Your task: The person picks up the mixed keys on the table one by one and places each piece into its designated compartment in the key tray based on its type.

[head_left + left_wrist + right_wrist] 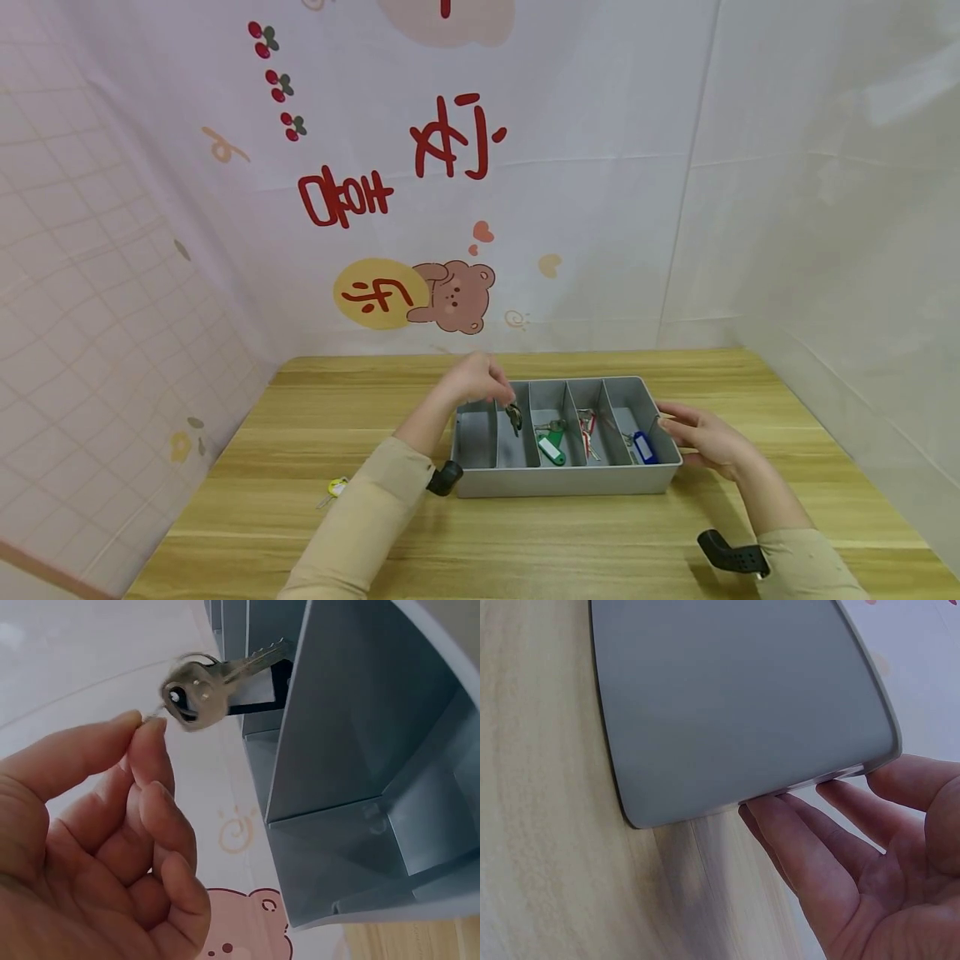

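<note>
My left hand (pixel 477 379) pinches the ring of a keyring between thumb and fingertip, over the second compartment from the left of a grey divided tray (pixel 562 482). In the left wrist view a silver key (pixel 199 697) hangs from it, with a black tag (pixel 281 682) holding a white label behind. My right hand (pixel 705 437) touches the outside of the tray's right end; its fairly straight fingers (pixel 795 840) lie against the wall, thumb at the rim. Inside the tray are keys with a green tag (pixel 552 448), a red-and-white tag (pixel 587 433) and a blue tag (pixel 644 447).
A key with a yellow tag (pixel 337 486) lies on the wooden table (pixel 525 546), left of the tray and beside my left sleeve. Thin upright dividers part the tray's compartments. A printed white curtain (pixel 600 208) hangs behind the table and along its sides.
</note>
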### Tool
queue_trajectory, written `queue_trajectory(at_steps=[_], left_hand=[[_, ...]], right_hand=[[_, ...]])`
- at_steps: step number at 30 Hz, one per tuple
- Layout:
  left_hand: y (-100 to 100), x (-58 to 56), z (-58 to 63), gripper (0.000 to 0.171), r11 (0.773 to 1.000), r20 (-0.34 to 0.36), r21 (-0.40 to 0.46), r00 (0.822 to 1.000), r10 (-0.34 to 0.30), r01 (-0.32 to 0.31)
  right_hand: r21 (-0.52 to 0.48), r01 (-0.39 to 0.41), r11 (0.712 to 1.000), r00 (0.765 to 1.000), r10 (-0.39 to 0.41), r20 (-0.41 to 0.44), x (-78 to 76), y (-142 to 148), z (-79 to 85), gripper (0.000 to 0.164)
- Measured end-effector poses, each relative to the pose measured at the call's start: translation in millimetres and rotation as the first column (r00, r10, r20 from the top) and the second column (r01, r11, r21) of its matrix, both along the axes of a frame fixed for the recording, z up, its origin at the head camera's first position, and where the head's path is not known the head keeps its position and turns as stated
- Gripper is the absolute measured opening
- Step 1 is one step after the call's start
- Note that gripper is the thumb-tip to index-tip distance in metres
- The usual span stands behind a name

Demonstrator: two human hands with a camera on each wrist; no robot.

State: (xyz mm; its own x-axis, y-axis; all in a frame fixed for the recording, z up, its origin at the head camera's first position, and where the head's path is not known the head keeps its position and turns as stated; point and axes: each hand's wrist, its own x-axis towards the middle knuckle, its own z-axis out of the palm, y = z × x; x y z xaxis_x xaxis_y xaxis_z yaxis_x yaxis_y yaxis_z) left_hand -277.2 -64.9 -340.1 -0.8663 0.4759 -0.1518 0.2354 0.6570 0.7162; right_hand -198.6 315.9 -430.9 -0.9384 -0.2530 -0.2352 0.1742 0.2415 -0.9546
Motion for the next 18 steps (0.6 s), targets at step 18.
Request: queue_trajectory(at_steps=[18], left_hand=[[-12, 5.5, -1.6, 0.014, 0.997, -0.056, 0.068, 0.998, 0.026, -0.022]], right_hand=[[0.0, -0.01, 1.0, 1.0, 0.01, -0.008, 1.8, 1, -2.4, 0.067]])
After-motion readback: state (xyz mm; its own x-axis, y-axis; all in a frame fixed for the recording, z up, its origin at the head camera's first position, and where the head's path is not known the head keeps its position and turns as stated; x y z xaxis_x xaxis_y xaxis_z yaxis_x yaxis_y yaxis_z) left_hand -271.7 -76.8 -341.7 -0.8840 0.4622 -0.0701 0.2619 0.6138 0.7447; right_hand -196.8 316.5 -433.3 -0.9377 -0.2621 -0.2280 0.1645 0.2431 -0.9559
